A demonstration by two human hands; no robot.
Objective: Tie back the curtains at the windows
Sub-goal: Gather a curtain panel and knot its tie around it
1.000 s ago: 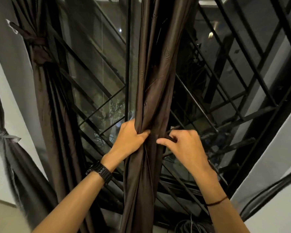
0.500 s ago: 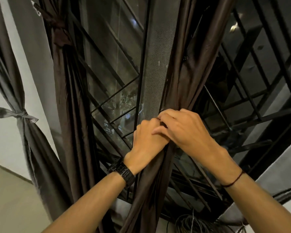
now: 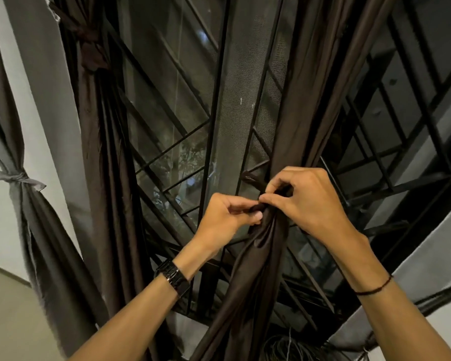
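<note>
A dark brown curtain hangs bunched in front of the barred window. A narrow brown tie strip wraps its gathered middle, one end sticking out to the left. My left hand pinches the strip at the curtain's left side. My right hand pinches the strip from the right, thumb and forefinger meeting the left hand's fingertips. The knot itself is hidden between the fingers.
Left of it hangs a second brown curtain, tied high up with a brown knot. A grey curtain at the far left is tied with a grey strip. Coiled cables lie below the window.
My hands went from gripping the gathered curtain, one over the other, to pinching the tie strip with the fingertips. The strip's end now shows at the left. The view has shifted towards the left.
</note>
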